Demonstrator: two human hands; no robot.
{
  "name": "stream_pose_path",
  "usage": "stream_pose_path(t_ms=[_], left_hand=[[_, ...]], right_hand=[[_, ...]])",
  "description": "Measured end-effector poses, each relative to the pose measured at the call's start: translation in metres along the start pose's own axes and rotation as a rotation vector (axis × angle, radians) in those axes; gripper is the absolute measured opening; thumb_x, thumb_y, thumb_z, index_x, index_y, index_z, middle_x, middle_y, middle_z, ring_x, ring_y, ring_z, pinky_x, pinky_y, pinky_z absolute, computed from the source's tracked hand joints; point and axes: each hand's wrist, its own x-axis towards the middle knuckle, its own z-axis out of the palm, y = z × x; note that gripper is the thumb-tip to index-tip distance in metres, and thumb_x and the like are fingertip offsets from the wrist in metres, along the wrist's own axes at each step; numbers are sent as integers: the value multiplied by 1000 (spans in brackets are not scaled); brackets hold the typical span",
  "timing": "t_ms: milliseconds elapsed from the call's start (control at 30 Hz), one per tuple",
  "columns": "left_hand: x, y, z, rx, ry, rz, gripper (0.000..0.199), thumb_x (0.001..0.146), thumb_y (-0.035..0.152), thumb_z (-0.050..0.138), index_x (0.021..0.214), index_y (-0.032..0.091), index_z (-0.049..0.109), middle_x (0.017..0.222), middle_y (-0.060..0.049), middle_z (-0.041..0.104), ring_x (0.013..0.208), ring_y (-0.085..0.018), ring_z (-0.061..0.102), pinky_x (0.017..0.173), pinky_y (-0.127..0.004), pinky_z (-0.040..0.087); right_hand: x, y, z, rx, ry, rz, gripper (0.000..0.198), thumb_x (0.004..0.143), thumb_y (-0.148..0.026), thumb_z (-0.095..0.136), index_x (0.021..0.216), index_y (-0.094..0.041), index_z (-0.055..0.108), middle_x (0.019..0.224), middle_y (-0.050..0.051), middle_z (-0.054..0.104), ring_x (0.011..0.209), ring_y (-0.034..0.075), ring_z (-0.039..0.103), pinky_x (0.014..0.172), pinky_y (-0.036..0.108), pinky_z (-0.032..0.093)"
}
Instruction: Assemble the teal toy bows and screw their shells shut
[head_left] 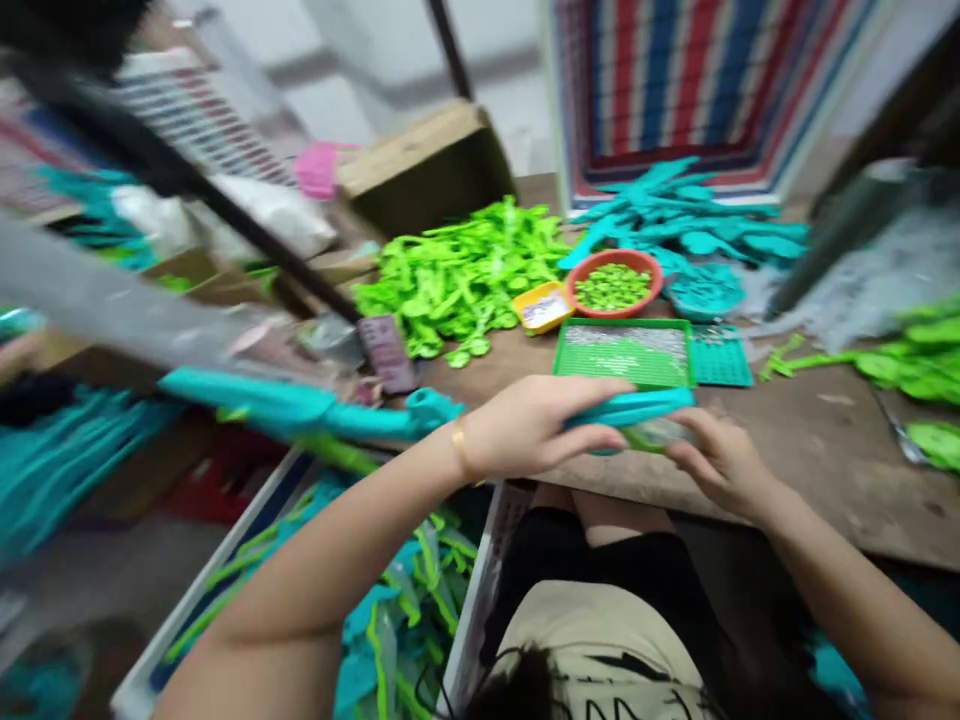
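Note:
My left hand [536,425] is closed around a long teal plastic piece [637,407] just above the front of the bench. The teal shape [300,410] stretching left behind my wrist looks like part of the same piece, but my hand hides the join. At the other end, the fingers of my right hand [716,455] pinch a blurred, pale green and clear part [656,432] against the teal one. Directly beyond my hands lies a green ribbed tray [626,365] with small metal pins in it.
A heap of lime green parts [472,270], an orange bowl [656,275] of small green pieces, a yellow dish [544,308] and a pile of teal parts [690,215] cover the bench. A phone [388,355] lies left. Below stands a crate [217,560] with finished-looking green and teal pieces.

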Motion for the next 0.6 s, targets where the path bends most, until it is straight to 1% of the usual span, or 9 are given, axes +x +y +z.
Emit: stream_pose_path(t_ms=[67,133,233,300,367,433,500,567,600], left_hand=[[-10,-12,-6,-51,22,-130,44,94,42,55,130,18,56,123,-7,69,109,-20,66,92,-25,50],[-22,-24,-13,-84,17,-205,46,92,44,56,130,20,57,127,-6,68,111,-21,66,94,-26,51],[-34,-36,-14,-121,14,-291,48,90,48,56,129,20,58,127,-6,68,108,-22,67,91,-28,54],[-36,-40,-8,-133,39,-334,49,91,50,54,130,20,58,126,-6,68,107,-23,67,90,-29,54],[-35,-42,1,-121,68,-362,48,92,50,52,129,19,59,124,-6,69,107,-23,67,92,-31,54],[-37,-43,6,-58,115,-357,45,93,48,52,126,18,61,121,-7,70,107,-22,67,93,-32,54],[-51,-47,5,134,278,-313,40,93,42,54,124,18,61,122,-9,68,112,-23,64,98,-34,51],[-80,-54,-4,427,575,-318,38,91,36,58,124,18,60,127,-12,64,124,-25,57,109,-41,43],[-99,-60,-10,543,733,-385,42,89,34,61,127,17,58,131,-13,60,130,-27,51,114,-45,37]], right_hand=[[11,-5,5,109,-3,28,38,96,-38,50,131,-23,53,114,8,70,76,15,70,68,29,59],[20,-10,5,190,-49,18,40,98,-35,48,136,-22,50,125,9,67,82,12,70,76,28,59],[26,-18,7,228,-145,-20,37,99,-30,45,135,-23,54,118,6,71,85,11,70,82,28,59],[28,-21,14,230,-160,-1,38,99,-29,43,134,-24,56,113,5,73,87,12,70,85,29,58],[28,-22,26,237,-144,84,39,99,-30,42,135,-25,56,114,5,73,88,14,70,86,32,58],[25,-20,38,278,-128,212,40,99,-35,41,133,-26,58,115,6,72,84,16,70,81,32,59],[20,-14,42,360,-135,364,42,98,-41,41,133,-27,59,112,6,73,70,15,68,67,31,59],[12,-4,35,393,-137,486,43,97,-46,42,132,-30,59,107,6,73,56,13,63,54,29,56],[6,3,28,350,-127,505,42,96,-47,44,130,-31,61,108,6,73,55,13,63,51,29,56]])
